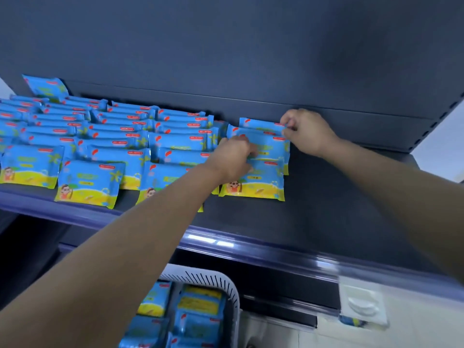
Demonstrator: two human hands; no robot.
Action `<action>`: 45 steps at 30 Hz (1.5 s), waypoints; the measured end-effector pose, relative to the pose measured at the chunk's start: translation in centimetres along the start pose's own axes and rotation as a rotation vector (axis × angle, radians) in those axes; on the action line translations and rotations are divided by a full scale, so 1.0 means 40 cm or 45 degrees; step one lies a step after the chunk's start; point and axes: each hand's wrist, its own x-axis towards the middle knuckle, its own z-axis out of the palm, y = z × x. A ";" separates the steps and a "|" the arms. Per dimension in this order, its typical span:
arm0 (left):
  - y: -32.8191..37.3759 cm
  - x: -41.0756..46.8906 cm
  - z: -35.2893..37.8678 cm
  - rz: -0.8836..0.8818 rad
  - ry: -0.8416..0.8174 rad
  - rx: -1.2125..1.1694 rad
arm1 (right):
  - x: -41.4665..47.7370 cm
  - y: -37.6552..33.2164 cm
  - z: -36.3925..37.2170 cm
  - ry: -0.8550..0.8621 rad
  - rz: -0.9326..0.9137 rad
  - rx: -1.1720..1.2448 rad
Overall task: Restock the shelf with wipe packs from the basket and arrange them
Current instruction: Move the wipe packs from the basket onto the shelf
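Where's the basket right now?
Head view, bottom centre: the white basket sits below the front edge of the shelf, with wipe packs inside.

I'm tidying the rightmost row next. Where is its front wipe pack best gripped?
Pinch the front wipe pack by its right-hand crimped edge, fingers coming from the right. It stands leaning back with bare shelf on that side, while the left hand covers its top left and another row crowds its left.

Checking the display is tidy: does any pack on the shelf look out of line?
Yes. One wipe pack at the back left stands tilted behind the rows, facing askew. The front pack of the second row juts further forward than its left neighbour.
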 end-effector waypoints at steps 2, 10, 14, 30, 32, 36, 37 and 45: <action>0.000 0.002 0.016 0.019 0.038 0.033 | -0.032 -0.014 -0.011 0.052 -0.014 -0.017; -0.010 -0.145 -0.039 0.198 0.509 -0.235 | -0.206 -0.154 0.009 0.253 -0.213 -0.085; -0.071 -0.315 -0.058 0.209 0.602 -0.303 | -0.321 -0.269 0.068 0.315 -0.353 -0.053; -0.337 -0.807 0.275 -0.122 -0.011 -0.256 | -0.670 -0.410 0.576 -0.747 -0.341 -0.390; -0.357 -0.823 0.312 -0.118 -0.040 -0.239 | -0.679 -0.394 0.620 -0.846 -0.262 -0.449; -0.395 -0.845 0.370 -0.135 -0.067 -0.169 | -0.683 -0.368 0.694 -0.991 -0.150 -0.568; -0.408 -0.851 0.382 -0.152 -0.075 -0.152 | -0.682 -0.362 0.712 -1.029 -0.128 -0.589; -0.472 -0.851 0.461 -0.263 -0.406 -0.069 | -0.654 -0.323 0.802 -1.119 -0.033 -0.472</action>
